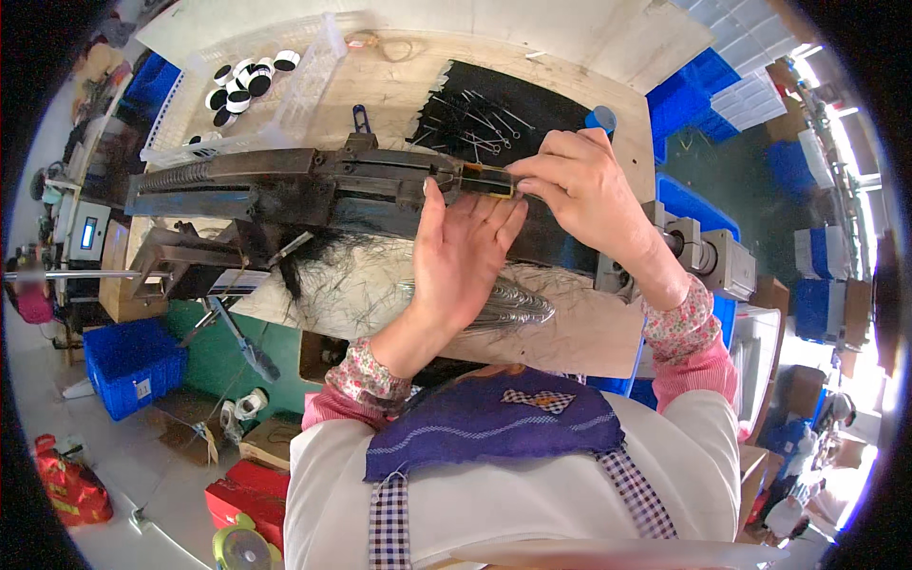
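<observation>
A long dark metal machine lies across the wooden table, with a coil spring on its left part. My right hand comes from the right and pinches at the machine's short yellow-edged slot; what lies between its fingertips is too small to make out. Palm up and fingers stretched out, my left hand rests against the near side of that slot. Below it is a bundle of shiny twisted wires. Dark loose bristles spill from the machine's near side. Several looped wires lie on a black cloth behind.
A clear plastic basket with several black-and-white round pieces stands at the far left. Near it lies a small blue clip. A blue cap sits behind my right hand. A grey motor is at the right.
</observation>
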The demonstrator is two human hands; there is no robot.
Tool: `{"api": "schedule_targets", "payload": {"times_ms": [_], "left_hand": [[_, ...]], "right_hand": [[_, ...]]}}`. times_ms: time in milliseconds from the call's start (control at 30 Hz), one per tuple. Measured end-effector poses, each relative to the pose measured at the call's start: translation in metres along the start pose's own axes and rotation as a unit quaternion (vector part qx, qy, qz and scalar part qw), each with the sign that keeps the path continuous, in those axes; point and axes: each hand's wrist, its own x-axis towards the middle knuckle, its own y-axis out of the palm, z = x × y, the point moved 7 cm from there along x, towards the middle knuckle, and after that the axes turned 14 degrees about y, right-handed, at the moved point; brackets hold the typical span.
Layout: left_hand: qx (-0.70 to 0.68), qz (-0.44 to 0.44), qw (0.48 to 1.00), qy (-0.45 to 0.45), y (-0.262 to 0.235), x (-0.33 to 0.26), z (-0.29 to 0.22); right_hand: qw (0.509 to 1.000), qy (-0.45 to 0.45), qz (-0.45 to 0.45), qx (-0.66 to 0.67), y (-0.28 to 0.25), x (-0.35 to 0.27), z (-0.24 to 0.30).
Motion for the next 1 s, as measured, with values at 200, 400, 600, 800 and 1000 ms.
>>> {"api": "schedule_targets", "payload": {"times_ms": [200, 400, 600, 800, 1000], "left_hand": [[0.019, 0.029, 0.999, -0.012, 0.004, 0.002, 0.004], [-0.104, 0.097, 0.990, -0.021, 0.003, 0.001, 0.001], [-0.014, 0.014, 1.000, 0.015, 0.000, -0.003, -0.011], [0.000, 0.026, 1.000, -0.001, 0.006, -0.001, -0.007], [0.000, 0.035, 0.999, 0.002, -0.002, -0.001, -0.004]], "right_hand": [[1.000, -0.014, -0.015, -0.013, -0.005, -0.003, -0.004], [0.996, -0.064, -0.054, -0.017, 0.010, -0.008, 0.029], [0.997, 0.059, 0.031, 0.035, 0.015, 0.008, -0.005], [0.998, 0.056, 0.039, 0.011, 0.010, 0.007, -0.008], [0.996, 0.044, -0.032, 0.073, -0.012, 0.002, -0.007]]}}
